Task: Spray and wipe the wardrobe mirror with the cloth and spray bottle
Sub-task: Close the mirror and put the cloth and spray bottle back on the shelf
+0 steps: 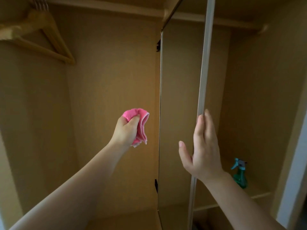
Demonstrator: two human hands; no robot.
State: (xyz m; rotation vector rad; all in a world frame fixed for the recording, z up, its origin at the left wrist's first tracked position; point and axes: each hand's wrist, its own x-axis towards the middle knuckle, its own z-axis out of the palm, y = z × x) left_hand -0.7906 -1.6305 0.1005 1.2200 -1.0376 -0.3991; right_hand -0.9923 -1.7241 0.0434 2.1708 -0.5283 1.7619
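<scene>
My left hand [127, 130] is raised inside the wardrobe, closed around a crumpled pink cloth [141, 125], just left of the mirror panel [179, 113]. The mirror is a tall hinged panel seen at a steep angle, reflecting the wooden interior. My right hand [203, 146] rests on the panel's pale metal outer edge [205, 63], fingers laid along it and thumb spread out on the mirror side. A teal spray bottle [239, 173] stands upright on a shelf behind and right of my right wrist; neither hand touches it.
Wooden hangers [46, 37] hang at the upper left. A wooden shelf [259, 195] carries the bottle at the right. Black hinges [158, 45] fix the panel at top and bottom. A white door frame [292, 180] borders the far right.
</scene>
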